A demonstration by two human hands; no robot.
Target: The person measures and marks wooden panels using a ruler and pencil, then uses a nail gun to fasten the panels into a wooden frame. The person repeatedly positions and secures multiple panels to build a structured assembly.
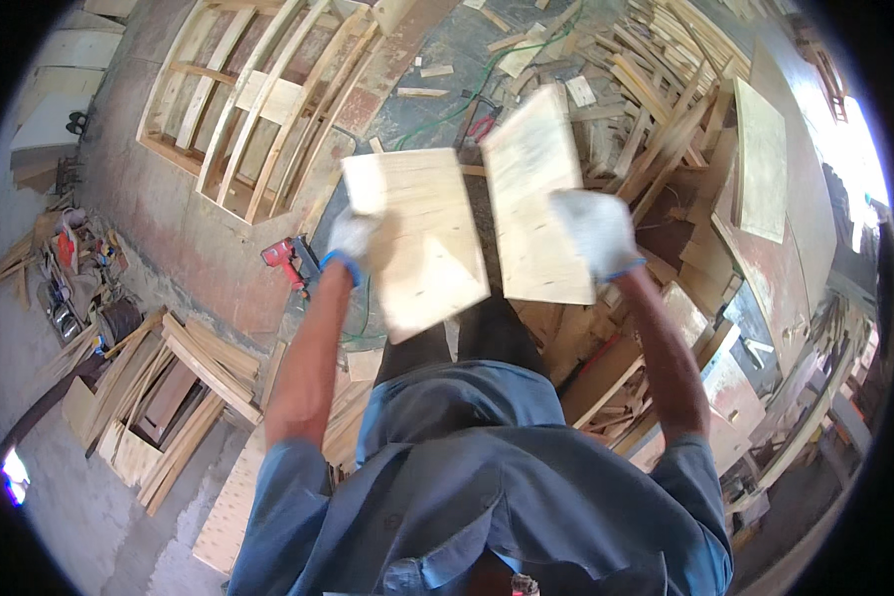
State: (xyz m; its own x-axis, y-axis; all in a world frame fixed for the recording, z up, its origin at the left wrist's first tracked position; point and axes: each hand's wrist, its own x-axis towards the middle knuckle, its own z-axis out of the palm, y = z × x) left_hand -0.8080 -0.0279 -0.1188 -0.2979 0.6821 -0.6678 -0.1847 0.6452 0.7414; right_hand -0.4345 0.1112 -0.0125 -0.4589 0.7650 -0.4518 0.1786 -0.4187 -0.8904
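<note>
Two pale plywood boards are held up in front of my body, one in each hand. White work gloves with blue cuffs cover both hands. My left hand [354, 236] grips the left edge of a roughly rectangular plywood board [422, 228]; its fingers are partly hidden by the board. On the other side, my right hand [598, 230] is closed on the right edge of a second plywood board [534, 189], which is tilted and a little blurred. A narrow gap separates the boards. A red nail gun [290, 262] lies to the left of my left hand.
A slatted wooden frame [258, 99] lies on the worktable [209, 253] at the far left. Scrap wood [666, 89] is heaped at the far right, with a green hose [497, 65] nearby. Stacked strips [174, 397] and tools [70, 268] lie at the left.
</note>
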